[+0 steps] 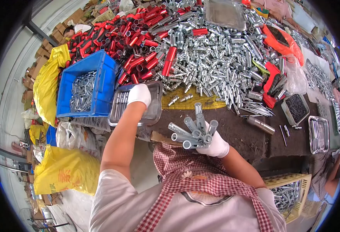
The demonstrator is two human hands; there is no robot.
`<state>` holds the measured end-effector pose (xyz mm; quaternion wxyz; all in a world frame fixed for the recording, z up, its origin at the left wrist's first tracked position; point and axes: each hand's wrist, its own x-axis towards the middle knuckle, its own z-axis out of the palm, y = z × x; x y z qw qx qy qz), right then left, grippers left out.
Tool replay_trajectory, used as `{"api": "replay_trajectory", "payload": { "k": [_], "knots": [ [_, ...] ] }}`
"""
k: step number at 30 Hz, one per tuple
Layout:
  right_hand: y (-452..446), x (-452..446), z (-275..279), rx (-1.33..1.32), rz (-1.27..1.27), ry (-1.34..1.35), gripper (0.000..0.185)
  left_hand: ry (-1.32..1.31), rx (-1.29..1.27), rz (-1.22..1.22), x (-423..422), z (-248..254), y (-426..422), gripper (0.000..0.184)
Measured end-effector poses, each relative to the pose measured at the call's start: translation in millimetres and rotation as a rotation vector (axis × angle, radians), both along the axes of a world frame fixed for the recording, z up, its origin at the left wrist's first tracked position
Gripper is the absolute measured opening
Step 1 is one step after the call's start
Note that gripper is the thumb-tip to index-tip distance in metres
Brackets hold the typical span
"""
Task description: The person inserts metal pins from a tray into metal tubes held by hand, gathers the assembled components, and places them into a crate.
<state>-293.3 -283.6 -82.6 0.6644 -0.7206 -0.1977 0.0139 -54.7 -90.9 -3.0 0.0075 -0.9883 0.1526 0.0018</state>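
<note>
My right hand (216, 146), in a white glove, is wrapped round a bundle of several metal tubes (196, 133). Their open ends fan out up and to the left, above the front of the bench. My left hand (140, 95), also gloved, is at a shallow metal tray (154, 112), with its fingers curled and their tips hidden. Whatever they hold cannot be made out. Slim metal rods (120, 101) lie side by side in the tray's left part, beside that hand.
A blue bin (102, 83) of small metal parts stands left of the tray. Behind lie a heap of metal fittings (220, 58) and red tubular parts (139, 62). At right are a tub of dark small pieces (296, 110), another metal tray (319, 135) and a thick tube (260, 125). Other people work nearby.
</note>
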Motion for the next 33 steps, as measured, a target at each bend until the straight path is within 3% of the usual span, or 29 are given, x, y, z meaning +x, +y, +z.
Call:
{"api": "replay_trajectory", "payload": {
  "k": [2,3,4,5,7,9,11,16,19,20,24,26,27,29,30,33],
  "knots": [
    [2.2,0.5,-1.8,-0.007,0.041,-0.005,0.076,0.042,-0.018,-0.091,1.5,16.7,14.8,0.023],
    [7.5,-1.8,0.7,0.245,-0.010,0.064,0.078,0.082,-0.124,-0.130,-0.1,23.4,23.9,0.021],
    [10.3,-3.8,2.3,0.494,-0.067,0.134,0.081,0.299,-0.559,-0.029,-7.5,30.5,29.9,0.022],
    [9.2,-4.6,0.5,0.489,-0.079,0.139,0.081,0.520,-0.993,0.080,-14.4,31.7,34.6,0.022],
    [5.7,-5.8,-0.5,0.380,-0.110,0.102,0.078,0.751,-1.473,0.065,-23.1,20.4,41.1,0.028],
    [4.1,-6.9,9.4,0.430,-0.087,0.126,0.073,0.912,-1.624,0.027,-34.8,7.5,41.7,0.030],
    [2.1,-8.1,13.9,0.386,-0.065,0.196,0.088,1.144,-1.870,0.090,-56.5,6.1,25.7,0.029],
    [10.3,-9.5,5.0,0.561,-0.168,0.166,0.076,1.290,-2.012,-0.079,-57.7,-17.3,11.8,0.029],
    [7.1,-7.8,-1.9,0.555,-0.131,0.191,0.068,1.076,-1.854,-0.126,-62.1,-6.1,3.0,0.033],
    [7.6,-8.6,8.6,0.560,-0.144,0.228,0.057,1.043,-1.790,-0.077,-70.6,7.9,-0.3,0.031],
    [6.8,-9.2,12.9,0.563,-0.183,0.267,0.049,0.914,-1.771,-0.066,-72.0,4.0,-4.9,0.026],
    [3.9,-8.2,2.4,0.530,-0.140,0.312,0.079,0.795,-1.754,-0.036,-75.3,26.9,-5.1,0.025],
    [2.2,-8.1,-3.0,0.531,-0.133,0.313,0.079,0.684,-1.731,-0.011,-76.6,38.6,-4.0,0.024],
    [4.7,-4.3,4.1,0.494,-0.124,0.306,0.078,0.503,-1.759,-0.165,-78.4,53.4,-0.7,0.024],
    [8.0,-6.3,10.1,0.511,-0.210,0.288,0.053,0.435,-1.752,-0.255,-80.9,62.4,-0.8,0.027],
    [7.6,-3.7,4.8,0.472,-0.221,0.291,0.055,0.256,-1.794,-0.463,-95.3,82.0,-13.9,0.041]
  ]
}}
